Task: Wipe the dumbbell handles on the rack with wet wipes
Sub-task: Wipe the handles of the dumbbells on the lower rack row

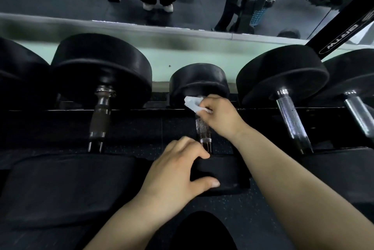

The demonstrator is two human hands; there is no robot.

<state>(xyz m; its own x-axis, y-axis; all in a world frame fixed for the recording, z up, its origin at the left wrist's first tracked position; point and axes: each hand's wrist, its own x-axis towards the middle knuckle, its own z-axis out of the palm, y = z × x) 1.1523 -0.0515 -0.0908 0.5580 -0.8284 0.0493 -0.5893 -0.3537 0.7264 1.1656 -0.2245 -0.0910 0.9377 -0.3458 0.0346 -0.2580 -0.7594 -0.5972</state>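
Now right hand (220,115) pinches limp wet wipe (192,103) at far end of small dumbbell's knurled handle (203,128) on rack (60,120). Left hand (178,170) grips near head (224,176). Likely heavy, rigid; wrap wipe round bar.

Wipe (194,104): white, thin, crumpled, paper-like. Mid handle (203,128): chrome metal, knurled, rough, shiny. Near head (222,176) + far head (199,79): matt blk, rubbery, smooth. L handle (100,116): dull dark grip, glossy collars. R handle (289,116): bright knurled chrome. Rack rail (141,117): blk, slight gloss. Floor (178,126): matt, speckled.
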